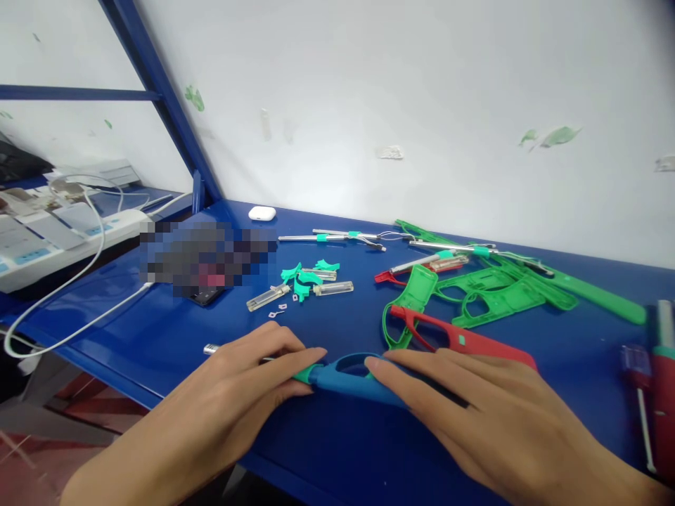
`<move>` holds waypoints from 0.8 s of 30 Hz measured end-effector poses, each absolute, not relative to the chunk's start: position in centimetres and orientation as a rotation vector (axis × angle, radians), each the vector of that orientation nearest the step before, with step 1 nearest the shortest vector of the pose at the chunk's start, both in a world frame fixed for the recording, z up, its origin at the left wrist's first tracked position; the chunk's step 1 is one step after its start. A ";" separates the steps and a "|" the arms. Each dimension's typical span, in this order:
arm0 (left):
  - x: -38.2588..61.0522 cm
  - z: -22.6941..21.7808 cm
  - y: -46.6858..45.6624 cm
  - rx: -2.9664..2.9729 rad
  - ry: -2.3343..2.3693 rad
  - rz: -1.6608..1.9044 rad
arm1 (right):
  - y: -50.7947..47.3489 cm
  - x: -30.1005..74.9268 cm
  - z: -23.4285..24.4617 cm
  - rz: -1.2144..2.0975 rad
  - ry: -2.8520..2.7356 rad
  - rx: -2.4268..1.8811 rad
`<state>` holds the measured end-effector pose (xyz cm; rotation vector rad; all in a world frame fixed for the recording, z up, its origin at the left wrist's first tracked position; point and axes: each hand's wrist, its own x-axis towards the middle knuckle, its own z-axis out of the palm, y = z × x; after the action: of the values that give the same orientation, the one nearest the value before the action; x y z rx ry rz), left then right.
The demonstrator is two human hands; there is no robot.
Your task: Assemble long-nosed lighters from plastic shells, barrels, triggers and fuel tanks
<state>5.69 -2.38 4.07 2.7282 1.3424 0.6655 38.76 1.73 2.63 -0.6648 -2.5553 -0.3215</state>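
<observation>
A blue plastic lighter body (348,379) with a loop-shaped handle lies near the front edge of the blue table (158,337). A metal tube sticks out of its left end through a teal collar. My left hand (242,390) rests over that tube end, fingers pressed together on the teal collar. My right hand (474,414) lies flat over the body's right part, fingers stretched and pressing it down. A red shell (464,341) lies just behind my right hand.
Green shells (485,292) and metal tubes (337,237) lie at the back right. Clear fuel tanks and teal triggers (306,281) sit mid-table. A white earbud case (262,213) stands by the wall. A screwdriver (640,407) lies at the right edge. White cables and boxes sit left.
</observation>
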 end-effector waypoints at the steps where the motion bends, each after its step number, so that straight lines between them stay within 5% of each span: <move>1: 5.9 4.1 -2.4 2.758 1.336 0.650 | 1.6 38.7 2.5 -0.328 -2.559 -0.689; 24: 7.7 1.2 -4.1 2.717 1.406 1.020 | 1.1 38.5 2.8 -0.332 -2.537 -0.631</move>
<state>7.66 -4.14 1.19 2.7172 1.4060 1.0197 38.51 1.14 2.83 -0.6314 -2.5373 -0.3316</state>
